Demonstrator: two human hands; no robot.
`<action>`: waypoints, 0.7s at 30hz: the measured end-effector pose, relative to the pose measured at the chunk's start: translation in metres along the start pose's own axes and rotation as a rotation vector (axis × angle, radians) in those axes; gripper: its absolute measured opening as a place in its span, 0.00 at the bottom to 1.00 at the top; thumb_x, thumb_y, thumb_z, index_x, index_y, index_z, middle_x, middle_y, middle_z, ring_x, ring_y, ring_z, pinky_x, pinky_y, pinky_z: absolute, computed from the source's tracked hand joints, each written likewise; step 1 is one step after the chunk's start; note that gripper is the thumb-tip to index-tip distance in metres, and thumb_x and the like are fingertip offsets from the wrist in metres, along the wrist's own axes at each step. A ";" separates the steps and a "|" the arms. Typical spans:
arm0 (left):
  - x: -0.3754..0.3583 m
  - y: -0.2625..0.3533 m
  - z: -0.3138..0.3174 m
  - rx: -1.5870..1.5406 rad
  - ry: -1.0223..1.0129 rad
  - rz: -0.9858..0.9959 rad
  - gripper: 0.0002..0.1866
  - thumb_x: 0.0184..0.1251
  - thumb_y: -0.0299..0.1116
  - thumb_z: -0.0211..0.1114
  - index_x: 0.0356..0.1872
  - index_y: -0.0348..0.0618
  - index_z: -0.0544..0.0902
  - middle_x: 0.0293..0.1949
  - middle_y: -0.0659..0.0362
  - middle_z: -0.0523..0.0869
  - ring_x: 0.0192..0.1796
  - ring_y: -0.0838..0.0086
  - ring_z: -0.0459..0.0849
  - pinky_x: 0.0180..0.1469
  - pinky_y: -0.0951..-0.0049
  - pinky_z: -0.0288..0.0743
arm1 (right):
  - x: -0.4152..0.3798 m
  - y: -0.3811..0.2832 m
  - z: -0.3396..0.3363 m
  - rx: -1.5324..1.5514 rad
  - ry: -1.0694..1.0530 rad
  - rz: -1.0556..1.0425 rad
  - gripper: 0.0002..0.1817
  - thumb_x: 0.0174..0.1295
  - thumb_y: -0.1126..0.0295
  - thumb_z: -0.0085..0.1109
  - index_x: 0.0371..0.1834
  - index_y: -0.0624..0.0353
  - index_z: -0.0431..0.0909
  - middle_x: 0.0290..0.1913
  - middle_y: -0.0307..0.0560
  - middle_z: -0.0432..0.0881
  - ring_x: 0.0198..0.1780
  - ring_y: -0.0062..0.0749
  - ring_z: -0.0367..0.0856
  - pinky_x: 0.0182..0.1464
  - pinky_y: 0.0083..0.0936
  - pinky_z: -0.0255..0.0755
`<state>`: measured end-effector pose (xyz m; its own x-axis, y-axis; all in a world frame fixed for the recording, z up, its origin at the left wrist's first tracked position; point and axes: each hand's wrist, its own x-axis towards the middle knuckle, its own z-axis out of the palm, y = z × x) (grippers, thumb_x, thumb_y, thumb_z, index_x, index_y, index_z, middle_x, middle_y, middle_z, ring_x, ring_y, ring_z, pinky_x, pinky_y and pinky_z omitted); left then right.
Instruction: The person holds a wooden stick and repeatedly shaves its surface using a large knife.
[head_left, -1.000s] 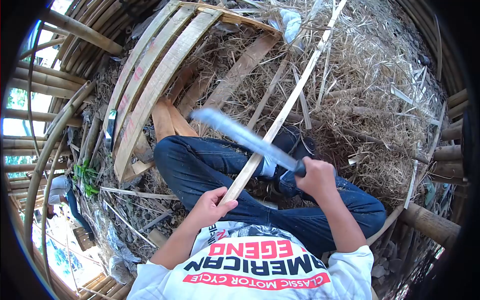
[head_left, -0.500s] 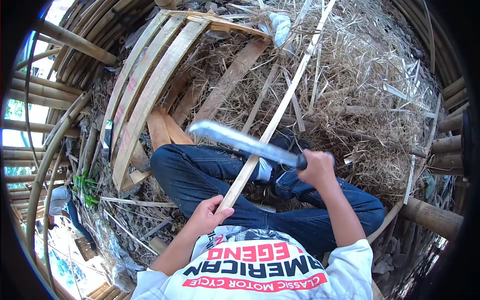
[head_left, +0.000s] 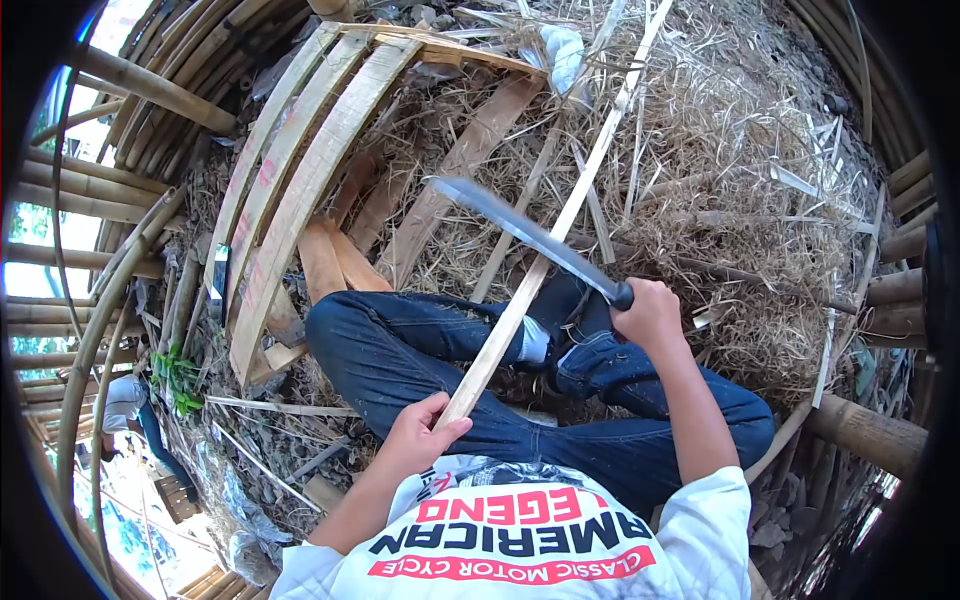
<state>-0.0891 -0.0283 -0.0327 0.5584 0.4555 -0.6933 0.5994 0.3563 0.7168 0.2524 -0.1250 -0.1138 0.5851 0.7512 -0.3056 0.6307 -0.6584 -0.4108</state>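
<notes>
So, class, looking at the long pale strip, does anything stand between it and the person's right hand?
Only the knife that the right hand holds: its blade crosses over the pale strip. Nothing else visible blocks the way. Whether blade and strip touch, I cannot tell.

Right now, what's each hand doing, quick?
Left hand: closed on the near end of a long pale wooden strip.
Right hand: closed around the dark handle of a long blade.
</notes>
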 end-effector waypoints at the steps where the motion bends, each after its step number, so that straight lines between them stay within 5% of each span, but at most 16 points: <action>1: -0.001 0.000 -0.001 -0.011 0.000 -0.010 0.08 0.67 0.32 0.69 0.35 0.41 0.79 0.25 0.72 0.72 0.27 0.89 0.66 0.28 0.82 0.59 | -0.001 0.001 0.004 0.004 0.020 -0.028 0.13 0.46 0.60 0.67 0.28 0.57 0.82 0.29 0.58 0.85 0.36 0.56 0.85 0.42 0.46 0.79; 8: -0.001 -0.002 -0.006 -0.052 -0.056 -0.019 0.09 0.67 0.32 0.69 0.33 0.40 0.78 0.25 0.71 0.72 0.27 0.88 0.66 0.27 0.81 0.59 | -0.016 -0.007 -0.004 -0.143 -0.030 -0.175 0.14 0.46 0.59 0.68 0.27 0.57 0.80 0.27 0.58 0.84 0.34 0.56 0.85 0.41 0.45 0.79; 14: 0.006 -0.007 -0.008 -0.113 -0.068 -0.039 0.09 0.67 0.33 0.69 0.32 0.41 0.77 0.24 0.71 0.73 0.26 0.89 0.67 0.26 0.82 0.60 | -0.012 -0.004 0.014 0.053 0.091 -0.058 0.11 0.46 0.63 0.66 0.27 0.58 0.80 0.26 0.59 0.83 0.34 0.57 0.84 0.40 0.48 0.78; 18: 0.006 -0.003 -0.008 -0.064 -0.083 -0.034 0.09 0.67 0.32 0.69 0.33 0.42 0.77 0.24 0.71 0.74 0.25 0.89 0.68 0.26 0.81 0.60 | -0.016 -0.005 0.006 -0.071 0.022 -0.243 0.11 0.43 0.63 0.67 0.25 0.56 0.78 0.24 0.56 0.83 0.32 0.55 0.84 0.37 0.48 0.77; 21: 0.004 -0.005 -0.005 -0.041 -0.028 -0.081 0.08 0.67 0.31 0.69 0.34 0.42 0.78 0.25 0.71 0.74 0.25 0.89 0.68 0.26 0.83 0.60 | 0.013 0.007 0.006 -0.011 0.065 -0.030 0.12 0.45 0.61 0.67 0.27 0.57 0.81 0.29 0.58 0.85 0.36 0.53 0.86 0.40 0.45 0.79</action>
<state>-0.0926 -0.0247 -0.0382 0.5250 0.4009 -0.7508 0.6200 0.4242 0.6601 0.2610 -0.1195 -0.1256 0.5977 0.7661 -0.2365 0.6540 -0.6364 -0.4090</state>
